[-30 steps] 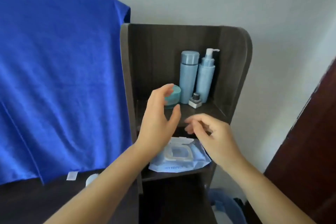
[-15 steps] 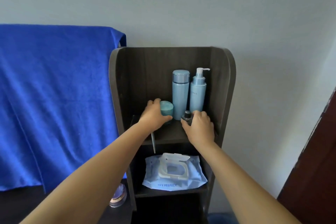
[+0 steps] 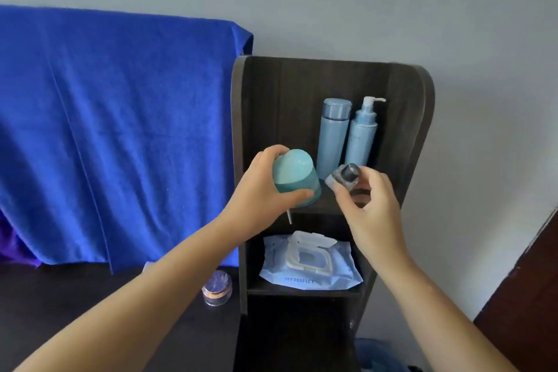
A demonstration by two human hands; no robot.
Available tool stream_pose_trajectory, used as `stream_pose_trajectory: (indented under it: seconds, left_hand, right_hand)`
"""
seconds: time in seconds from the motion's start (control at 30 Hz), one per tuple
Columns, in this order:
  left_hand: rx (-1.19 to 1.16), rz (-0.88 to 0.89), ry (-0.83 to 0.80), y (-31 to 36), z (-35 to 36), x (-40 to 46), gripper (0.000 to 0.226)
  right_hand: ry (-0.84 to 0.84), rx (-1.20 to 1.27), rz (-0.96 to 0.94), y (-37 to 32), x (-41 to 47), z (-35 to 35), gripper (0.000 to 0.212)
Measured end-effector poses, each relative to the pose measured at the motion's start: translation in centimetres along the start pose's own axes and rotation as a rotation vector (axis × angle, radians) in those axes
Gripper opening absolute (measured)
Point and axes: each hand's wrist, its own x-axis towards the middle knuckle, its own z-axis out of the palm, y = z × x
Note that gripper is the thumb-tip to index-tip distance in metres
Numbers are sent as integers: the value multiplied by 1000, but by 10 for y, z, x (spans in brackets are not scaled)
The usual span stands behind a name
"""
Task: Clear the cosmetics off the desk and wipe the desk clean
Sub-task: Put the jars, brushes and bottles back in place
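The left hand (image 3: 259,190) grasps a teal jar (image 3: 294,178) in front of the upper compartment of a dark wooden shelf unit (image 3: 416,118), fingers wrapped round its side and thumb across its front. The jar is tilted, its pale rounded lid facing up and toward the camera, its short axis leaning back toward the shelf. The right hand (image 3: 370,205) pinches a small clear bottle (image 3: 344,180) with a dark cap between thumb and fingertips; the bottle lies tipped, its long axis running from lower left to upper right, cap end toward the upper right. Both items are lifted clear of the shelf board, just beside each other but apart. Behind them, at the back of the upper compartment, a tall blue bottle (image 3: 332,136) and a blue pump bottle (image 3: 362,136) stand upright, touching or nearly so, the pump nozzle pointing right. On the lower shelf a pack of wet wipes (image 3: 311,260) lies flat, its flap open. A small round pot (image 3: 218,287) sits on the dark desk (image 3: 60,311) left of the unit, below a hanging blue towel (image 3: 120,130).
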Motion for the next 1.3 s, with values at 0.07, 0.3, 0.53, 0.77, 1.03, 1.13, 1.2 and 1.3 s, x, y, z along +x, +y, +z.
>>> stream_pose_trajectory:
  seconds: [0.07, 0.3, 0.53, 0.77, 1.03, 1.13, 1.2, 1.3]
  left_hand:
    - [-75, -13, -65, -6, -35, -37, 59]
    - [98, -286, -170, -125, -130, -119, 63]
    - [254, -534, -193, -283, -122, -156, 67]
    - [360, -476, -262, -345, -90, -170, 70]
    - [401, -422, -360, -349, -92, -175, 87]
    - [459, -230, -302, -338, -93, -163, 98]
    - [428, -123, -230, -313, -93, -146, 83]
    - [267, -38, -154, -250, -90, -115, 52]
  right_hand:
    - [-61, 58, -50, -15, -23, 8, 25]
    - [-332, 77, 49, 5, -119, 117, 25]
    - [-490, -148, 341, 82, -200, 252, 33]
    - [-479, -413, 364, 116, -231, 304, 30]
    - [-564, -438, 415, 114, -223, 293, 65]
    - [-572, -375, 391, 94, -206, 271, 70]
    - [-571, -330, 332, 72, -189, 251, 62]
    - [-490, -294, 173, 30, -157, 212, 43]
